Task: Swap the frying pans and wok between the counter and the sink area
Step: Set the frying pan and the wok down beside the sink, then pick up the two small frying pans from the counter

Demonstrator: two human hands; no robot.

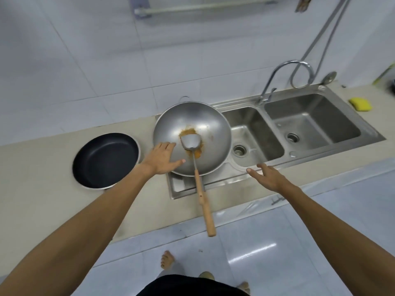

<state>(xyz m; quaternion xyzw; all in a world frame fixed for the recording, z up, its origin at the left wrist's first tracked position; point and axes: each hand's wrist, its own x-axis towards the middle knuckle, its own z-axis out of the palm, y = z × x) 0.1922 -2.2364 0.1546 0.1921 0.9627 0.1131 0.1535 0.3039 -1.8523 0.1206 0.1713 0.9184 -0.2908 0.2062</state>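
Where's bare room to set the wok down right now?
Both sink basins are bare: left basin beside the wok, right basin under the faucet. Counter strip left of the black pan is free. Drainboard under the wok is crowded.

A frying pan [105,160] sat on the table [42,189], left of the wok [205,122]. The wok rested on the sink's drainboard [183,184], just left of the near basin [254,135]; a second basin [310,120] lay farther right, with the faucet [277,80] behind the divide between them. A spatula [197,178] lay in the wok, its handle reaching out over the table's front edge. A sponge [360,104] sat on the table right of the sink.
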